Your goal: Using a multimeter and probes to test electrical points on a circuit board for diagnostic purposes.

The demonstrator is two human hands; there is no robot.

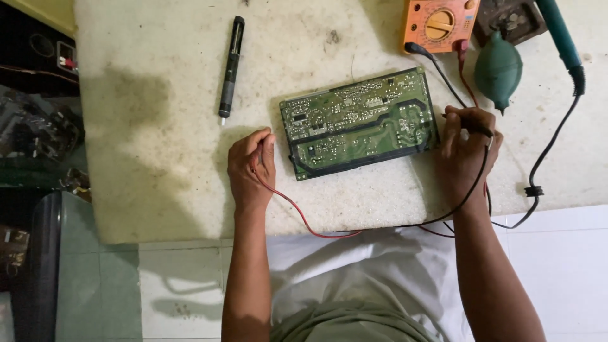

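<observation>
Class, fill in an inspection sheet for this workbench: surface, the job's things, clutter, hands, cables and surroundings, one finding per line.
Surface: white worktop, stained and scuffed.
Job's things: green circuit board lying flat, solder side up; orange multimeter behind it.
Clutter: black pen-shaped tool, green rubber blower bulb, teal-handled tool.
Hands: left hand holds the red probe lead at the board's left edge; right hand holds the black probe at its right edge.
Cables: black cord trails off the worktop's front edge.
Surroundings: pale tiled floor; dark items at left, unclear.

A circuit board [359, 122] lies on the table [158, 158], a multimeter [439, 24] behind it.
</observation>
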